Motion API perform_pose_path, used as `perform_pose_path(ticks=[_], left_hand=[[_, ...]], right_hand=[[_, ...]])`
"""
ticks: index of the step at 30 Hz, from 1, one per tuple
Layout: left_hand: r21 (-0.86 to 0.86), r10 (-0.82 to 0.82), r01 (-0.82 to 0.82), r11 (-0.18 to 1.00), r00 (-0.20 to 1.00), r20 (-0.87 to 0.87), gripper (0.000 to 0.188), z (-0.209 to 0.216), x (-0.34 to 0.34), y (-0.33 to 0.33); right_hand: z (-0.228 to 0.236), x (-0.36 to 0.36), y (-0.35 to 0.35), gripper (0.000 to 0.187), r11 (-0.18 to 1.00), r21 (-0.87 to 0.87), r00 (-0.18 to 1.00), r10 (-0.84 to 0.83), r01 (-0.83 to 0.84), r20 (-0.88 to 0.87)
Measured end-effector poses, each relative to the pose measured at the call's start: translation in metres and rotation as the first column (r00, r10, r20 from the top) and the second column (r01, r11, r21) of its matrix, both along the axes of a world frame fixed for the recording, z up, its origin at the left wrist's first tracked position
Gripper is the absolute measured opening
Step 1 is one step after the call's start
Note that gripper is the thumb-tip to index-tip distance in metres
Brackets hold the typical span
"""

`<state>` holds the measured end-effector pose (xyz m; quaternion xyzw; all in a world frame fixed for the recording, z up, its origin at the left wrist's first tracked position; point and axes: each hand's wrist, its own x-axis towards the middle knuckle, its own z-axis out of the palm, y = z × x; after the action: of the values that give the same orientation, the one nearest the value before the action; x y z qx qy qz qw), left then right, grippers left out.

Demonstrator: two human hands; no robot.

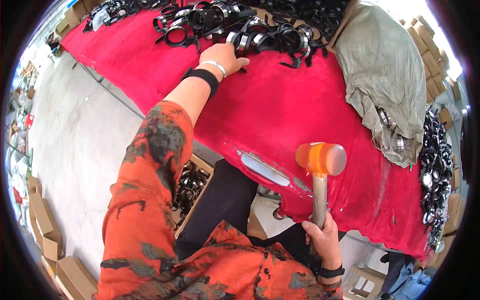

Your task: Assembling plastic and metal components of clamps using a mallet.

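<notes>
Hammer (320,170) upright in closed right hand (324,239), orange head over red cloth (280,110) near table edge; left hand (226,56), fingers spread flat, reaches far ahead to black-and-silver ring pile (240,25), well apart from hammer

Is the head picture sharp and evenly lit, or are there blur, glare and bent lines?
Head view: bright, even daylight; the red cloth looks strongly saturated. Glare whitens the top right corner, beyond the grey sack. The table edge bends toward the dark round rim, a fisheye effect. The orange mallet in the right hand is sharp, as is the left hand at the black rings.
</notes>
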<state>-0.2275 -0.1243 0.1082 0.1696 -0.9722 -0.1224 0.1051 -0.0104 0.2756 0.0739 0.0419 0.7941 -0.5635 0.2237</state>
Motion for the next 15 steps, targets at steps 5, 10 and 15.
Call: perform_pose_path(ticks=[5, 10, 15], left_hand=[[0.144, 0.246, -0.244, 0.959, 0.969, 0.002, 0.040, -0.020, -0.029, -0.020], [0.340, 0.331, -0.266, 0.902, 0.932, -0.150, 0.022, -0.020, -0.006, -0.034], [0.825, 0.121, 0.177, 0.536, 0.952, -0.283, 0.029, -0.007, 0.092, 0.022]], right_hand=[[0.001, -0.004, 0.005, 0.033, 1.000, 0.012, 1.000, 0.025, -0.025, 0.001], [-0.005, 0.001, 0.013, 0.037, 0.998, 0.014, 0.998, 0.059, -0.058, -0.021], [-0.002, 0.011, 0.019, 0.033, 0.998, -0.029, 0.997, 0.059, -0.061, -0.041]])
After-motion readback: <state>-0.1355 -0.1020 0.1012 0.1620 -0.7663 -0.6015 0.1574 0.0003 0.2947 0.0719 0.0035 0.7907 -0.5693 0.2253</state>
